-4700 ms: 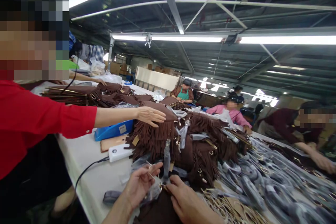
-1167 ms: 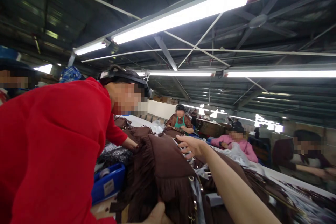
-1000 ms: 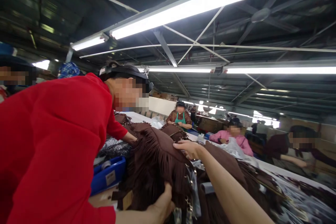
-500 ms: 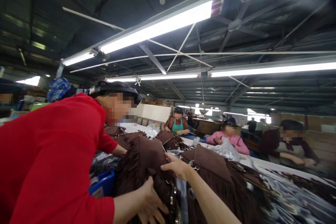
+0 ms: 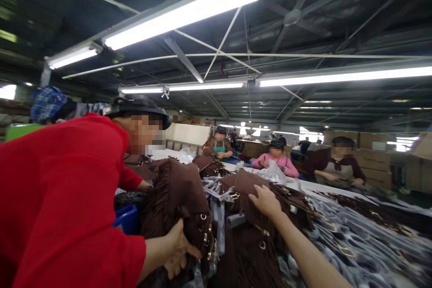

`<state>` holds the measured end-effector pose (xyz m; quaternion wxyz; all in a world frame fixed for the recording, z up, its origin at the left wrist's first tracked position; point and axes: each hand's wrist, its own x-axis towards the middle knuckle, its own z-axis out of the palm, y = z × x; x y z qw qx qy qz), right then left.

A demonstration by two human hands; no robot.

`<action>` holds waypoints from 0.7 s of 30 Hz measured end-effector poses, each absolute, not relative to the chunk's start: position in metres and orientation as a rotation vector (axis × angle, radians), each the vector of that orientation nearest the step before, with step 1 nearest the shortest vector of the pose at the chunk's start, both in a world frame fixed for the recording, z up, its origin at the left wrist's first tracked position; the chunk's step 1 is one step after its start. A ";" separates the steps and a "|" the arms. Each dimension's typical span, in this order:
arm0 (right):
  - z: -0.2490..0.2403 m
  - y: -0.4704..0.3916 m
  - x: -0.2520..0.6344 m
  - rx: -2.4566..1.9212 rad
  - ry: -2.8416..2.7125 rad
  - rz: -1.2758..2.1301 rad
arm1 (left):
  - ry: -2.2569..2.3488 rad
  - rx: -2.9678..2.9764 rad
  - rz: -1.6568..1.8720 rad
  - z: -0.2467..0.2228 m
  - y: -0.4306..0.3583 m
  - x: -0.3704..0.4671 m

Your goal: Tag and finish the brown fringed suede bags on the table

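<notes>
My right hand (image 5: pixel 266 201) reaches in from the lower right. It rests against the flap of a brown fringed bag (image 5: pixel 248 183), its visible fingers stretched out over the flap. My left hand is out of view. Left of it stands another brown fringed bag (image 5: pixel 187 184) with gold rings and clasps. The hand (image 5: pixel 177 245) of a co-worker in a red top touches that bag low on its near side. More brown fringed material (image 5: pixel 243 252) with a gold ring lies in front of my forearm.
The co-worker's red sleeve (image 5: pixel 118 252) fills the left. A blue bin (image 5: pixel 125 219) stands beside the bags. Plastic-wrapped straps with gold hardware (image 5: pixel 351 229) spread over the right. Several people sit across the white table (image 5: pixel 310 187), near clear plastic wrap (image 5: pixel 272 173).
My right hand has moved from beside the left bag to the right bag's flap. That bag has shifted away, baring brown material in front. The view has turned slightly right.
</notes>
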<state>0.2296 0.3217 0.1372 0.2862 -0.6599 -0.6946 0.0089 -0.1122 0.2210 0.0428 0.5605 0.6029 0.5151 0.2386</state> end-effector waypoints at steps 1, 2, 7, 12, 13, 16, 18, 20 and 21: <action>0.130 0.323 0.237 -1.818 -1.856 -0.002 | 1.192 1.407 0.582 0.045 0.218 -0.112; 0.123 0.324 0.243 -1.862 -1.865 -0.021 | 1.192 1.407 0.610 0.046 0.216 -0.111; 0.100 0.333 0.250 -1.976 -1.952 -0.088 | 1.363 1.544 0.782 0.041 0.223 -0.110; 0.095 0.337 0.250 -2.048 -1.961 -0.167 | 1.528 1.637 1.006 0.038 0.234 -0.115; 0.095 0.336 0.249 -2.059 -1.955 -0.187 | 1.552 1.661 1.020 0.041 0.235 -0.119; 0.095 0.332 0.247 -2.080 -1.944 -0.241 | 1.562 1.779 1.048 0.054 0.237 -0.130; 0.095 0.329 0.245 -2.080 -1.951 -0.267 | 1.430 1.893 1.038 0.060 0.236 -0.135; 0.096 0.327 0.243 -2.069 -1.972 -0.285 | 1.252 2.003 1.032 0.061 0.233 -0.138; 0.098 0.326 0.243 -2.061 -1.987 -0.288 | 1.212 2.037 1.033 0.060 0.230 -0.138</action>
